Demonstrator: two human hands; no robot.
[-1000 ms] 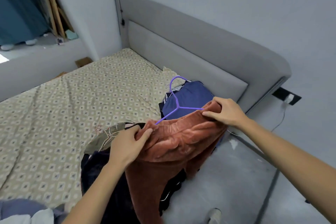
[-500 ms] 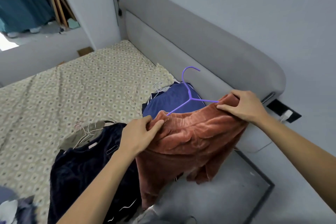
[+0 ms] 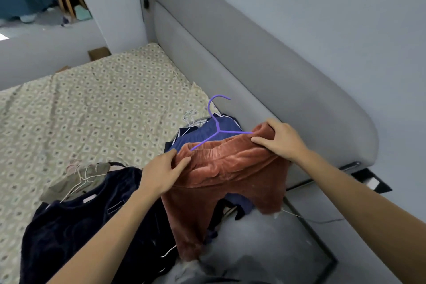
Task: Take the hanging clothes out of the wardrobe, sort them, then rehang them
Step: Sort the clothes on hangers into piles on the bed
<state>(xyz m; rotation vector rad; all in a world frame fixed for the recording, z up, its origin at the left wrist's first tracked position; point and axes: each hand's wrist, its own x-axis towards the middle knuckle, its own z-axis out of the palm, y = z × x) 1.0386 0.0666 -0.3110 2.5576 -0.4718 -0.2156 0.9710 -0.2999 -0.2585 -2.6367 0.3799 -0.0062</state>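
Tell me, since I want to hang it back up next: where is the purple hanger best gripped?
Probably the purple hanger is best gripped at its neck, just below the hook, coming from above. That part stands bare above the rust velvet garment, while both arms run under the fabric that the left hand and right hand hold.

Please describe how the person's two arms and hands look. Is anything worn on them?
Both forearms are bare up to the frame edge; no sleeve shows. The left hand and the right hand wear no glove, and no ring, watch or bracelet is visible.
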